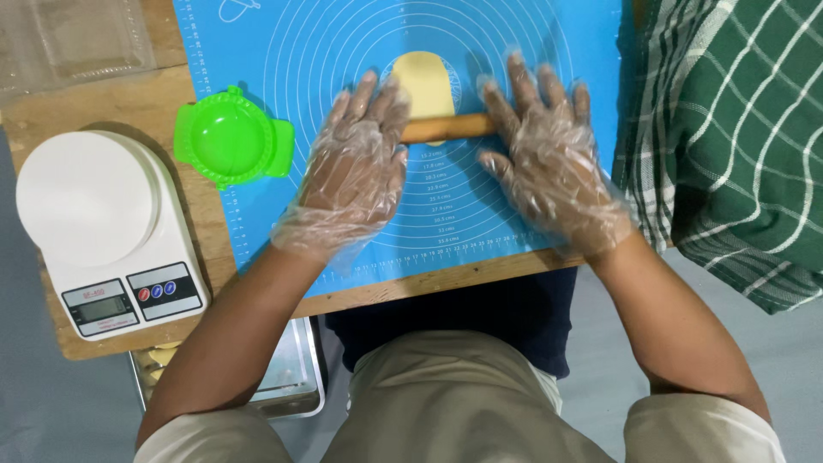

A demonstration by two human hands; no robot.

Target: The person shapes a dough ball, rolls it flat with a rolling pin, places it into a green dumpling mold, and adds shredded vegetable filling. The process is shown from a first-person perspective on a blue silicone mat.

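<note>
metal tray under tabletop edge | kitchen scale at left | left hand and right hand flat, fingers spread, pressing wooden rolling pin | pin across oval dough on blue mat | green dumpling press left of the mat's rings

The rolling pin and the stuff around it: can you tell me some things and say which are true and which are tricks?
1. Both hands, left hand and right hand, press flat on the wooden rolling pin. True.
2. The dough is pink. False: it is pale yellow.
3. The hands wear clear plastic gloves. True.
4. The green dumpling press sits on the white kitchen scale. False: it lies beside the scale, at the edge of the blue mat.
5. The mat is red. False: it is blue.
</note>
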